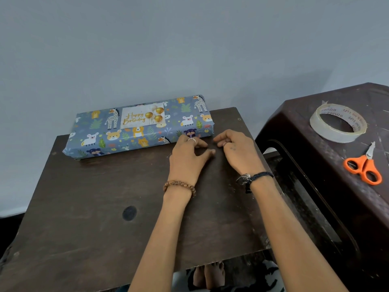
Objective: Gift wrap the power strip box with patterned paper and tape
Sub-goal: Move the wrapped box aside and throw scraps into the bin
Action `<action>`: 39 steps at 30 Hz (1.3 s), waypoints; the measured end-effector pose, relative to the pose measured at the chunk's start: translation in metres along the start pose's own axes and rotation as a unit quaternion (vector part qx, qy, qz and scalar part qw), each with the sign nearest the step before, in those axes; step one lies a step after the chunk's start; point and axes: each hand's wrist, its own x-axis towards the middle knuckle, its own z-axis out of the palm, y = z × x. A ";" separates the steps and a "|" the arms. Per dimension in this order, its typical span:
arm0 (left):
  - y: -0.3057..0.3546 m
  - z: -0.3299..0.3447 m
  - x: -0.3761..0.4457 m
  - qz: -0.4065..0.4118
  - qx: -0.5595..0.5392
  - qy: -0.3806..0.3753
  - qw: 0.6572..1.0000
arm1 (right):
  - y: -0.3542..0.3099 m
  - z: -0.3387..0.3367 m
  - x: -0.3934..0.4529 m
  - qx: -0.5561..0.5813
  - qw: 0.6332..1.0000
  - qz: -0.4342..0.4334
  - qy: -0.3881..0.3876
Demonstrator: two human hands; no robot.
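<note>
The wooden table [130,207] carries the wrapped box [139,126] at its far edge, against the wall, its long axis running left to right and tilted a little, the right end farther back. The patterned paper covers it fully and a "Happy Birthday" card [143,115] sits on top, so the wrapping looks all but finished.

The box lies ahead of both hands and mostly to their left. The left hand [187,159] is nearer: it rests just in front of the box's near right corner, fingers loosely curled, holding nothing I can make out. The right hand [237,150] sits beside it, just clear of the box's right end, fingers curled under, also seemingly empty.

On the side stool [315,127], well right of the hands, lie 1 tape roll [322,131] and 1 pair of orange scissors [363,167].
</note>
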 end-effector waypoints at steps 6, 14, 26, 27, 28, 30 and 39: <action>0.009 0.007 -0.004 0.013 0.061 0.006 0.998 | 0.001 -0.001 0.001 0.006 1.000 0.000 -0.015; 0.014 -0.011 -0.002 -0.127 -0.370 0.100 0.915 | -0.001 -0.002 0.001 0.028 0.999 0.009 -0.012; 0.009 -0.041 -0.054 -0.269 -0.533 0.050 0.801 | -0.046 0.016 -0.055 0.351 0.921 0.058 -0.157; 0.006 -0.046 -0.061 -0.272 -0.529 0.056 0.802 | -0.049 0.019 -0.063 0.342 0.926 0.056 -0.150; 0.002 -0.052 -0.068 -0.276 -0.527 0.066 0.801 | -0.052 0.023 -0.070 0.328 0.933 0.051 -0.141; -0.008 -0.064 -0.083 -0.277 -0.528 0.103 0.796 | -0.058 0.035 -0.084 0.277 0.955 0.021 -0.107; -0.052 -0.090 -0.162 -0.218 -0.405 0.341 0.820 | -0.064 0.114 -0.164 -0.277 0.932 -0.181 -0.147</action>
